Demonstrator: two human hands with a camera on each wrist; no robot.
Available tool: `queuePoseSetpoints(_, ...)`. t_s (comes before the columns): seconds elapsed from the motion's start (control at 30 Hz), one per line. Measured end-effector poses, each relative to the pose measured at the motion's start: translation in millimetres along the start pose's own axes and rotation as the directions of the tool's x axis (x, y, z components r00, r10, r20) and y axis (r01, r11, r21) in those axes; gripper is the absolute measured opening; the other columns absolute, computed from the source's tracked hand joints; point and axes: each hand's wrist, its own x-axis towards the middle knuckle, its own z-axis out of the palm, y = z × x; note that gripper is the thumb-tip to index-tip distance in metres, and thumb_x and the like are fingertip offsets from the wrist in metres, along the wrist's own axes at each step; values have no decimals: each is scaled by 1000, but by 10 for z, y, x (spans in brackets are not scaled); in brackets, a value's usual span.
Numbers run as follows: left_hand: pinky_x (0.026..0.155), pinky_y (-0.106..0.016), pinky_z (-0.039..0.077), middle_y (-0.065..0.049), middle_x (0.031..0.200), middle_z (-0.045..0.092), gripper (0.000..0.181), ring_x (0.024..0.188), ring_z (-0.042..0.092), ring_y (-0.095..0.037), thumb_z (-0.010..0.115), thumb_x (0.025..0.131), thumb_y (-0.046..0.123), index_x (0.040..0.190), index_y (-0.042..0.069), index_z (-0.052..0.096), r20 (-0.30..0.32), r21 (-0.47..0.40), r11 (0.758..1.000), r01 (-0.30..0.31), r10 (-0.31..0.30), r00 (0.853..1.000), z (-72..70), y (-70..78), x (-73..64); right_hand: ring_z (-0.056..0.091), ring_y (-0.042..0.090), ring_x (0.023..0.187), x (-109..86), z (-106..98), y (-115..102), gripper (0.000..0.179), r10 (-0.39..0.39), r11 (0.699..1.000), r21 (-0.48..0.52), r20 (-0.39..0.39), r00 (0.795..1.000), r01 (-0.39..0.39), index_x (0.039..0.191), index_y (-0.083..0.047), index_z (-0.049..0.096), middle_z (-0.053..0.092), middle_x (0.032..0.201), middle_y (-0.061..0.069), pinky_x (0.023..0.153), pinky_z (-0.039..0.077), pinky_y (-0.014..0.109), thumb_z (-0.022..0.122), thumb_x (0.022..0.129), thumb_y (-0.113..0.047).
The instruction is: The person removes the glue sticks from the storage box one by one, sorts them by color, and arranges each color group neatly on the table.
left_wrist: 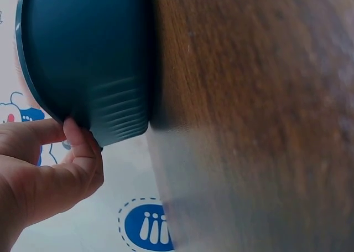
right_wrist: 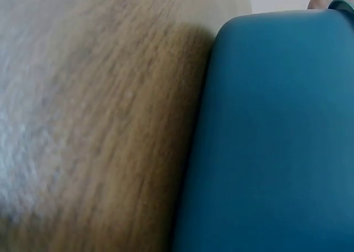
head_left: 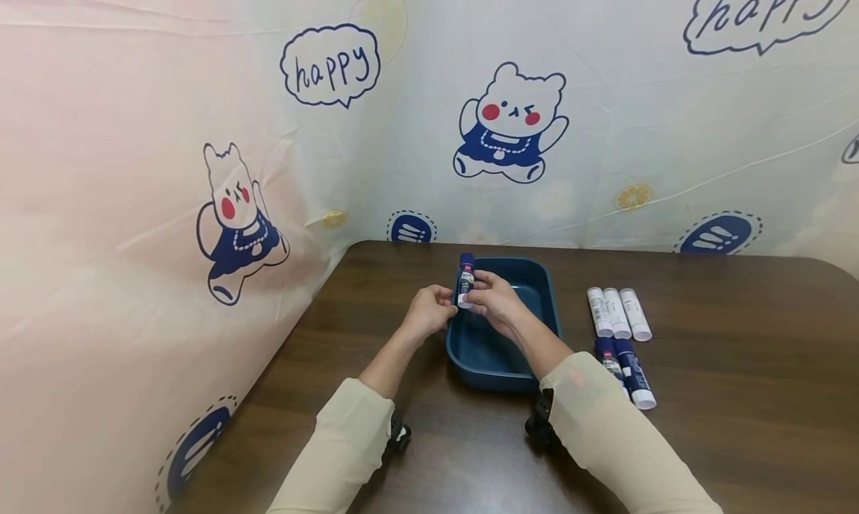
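Observation:
A dark teal plastic bin (head_left: 493,380) stands on the wooden table. Over its left side my right hand (head_left: 498,303) holds a glue stick (head_left: 466,279) upright, navy cap on top and white base below. My left hand (head_left: 429,309) is at the bin's left rim, close to the base of the glue stick. In the left wrist view, thumb and finger of the left hand (left_wrist: 52,169) pinch the rim of the bin (left_wrist: 88,47). Only the outer wall of the bin (right_wrist: 276,130) fills the right wrist view; the right hand's grip is hidden there.
Right of the bin lie three white tubes (head_left: 617,314) side by side. Nearer to me are two navy-and-white glue sticks (head_left: 634,372), one partly hidden by the right sleeve (head_left: 604,409). A printed curtain (head_left: 429,126) hangs behind and left of the table (head_left: 738,365).

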Motion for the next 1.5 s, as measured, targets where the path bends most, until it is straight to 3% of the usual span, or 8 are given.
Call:
queuePoseSetpoints(0.53, 69, -32, 52, -12, 92, 54, 32, 80, 55, -23, 60, 88, 3, 120, -1, 54, -3, 3, 1000, 19, -19, 1000, -37, 29, -10, 40, 33, 116, -40, 13, -63, 67, -37, 999, 20, 9, 999, 37, 144, -3, 22, 35, 136, 21, 100, 35, 40, 55, 86, 7)
queuePoseSetpoints(0.83, 66, -30, 51, -11, 90, 54, 33, 78, 54, -23, 59, 88, 2, 120, -2, 54, 2, 4, 1000, 10, -10, 1000, -8, 29, -11, 39, 32, 116, -122, -7, -92, 67, -51, 998, 42, 44, 998, 49, 144, -3, 20, 33, 137, 21, 101, 34, 41, 53, 86, 7)
queuePoseSetpoints(1.07, 74, -34, 52, -12, 95, 54, 33, 83, 55, -25, 59, 89, 3, 121, 0, 54, 2, 9, 999, 34, -34, 999, -3, 36, -17, 38, 33, 116, -244, -76, -135, 68, -62, 998, 4, 57, 996, 61, 144, -3, 20, 31, 136, 21, 100, 34, 43, 52, 86, 8)
queuePoseSetpoints(1.5, 71, -34, 53, -12, 94, 55, 32, 82, 56, -24, 60, 88, 2, 119, 0, 55, -21, 29, 999, 28, -27, 999, 25, 35, -13, 38, 33, 115, -461, -248, -201, 69, -68, 995, -70, 87, 994, 74, 145, -2, 18, 30, 137, 22, 100, 34, 43, 53, 86, 5)
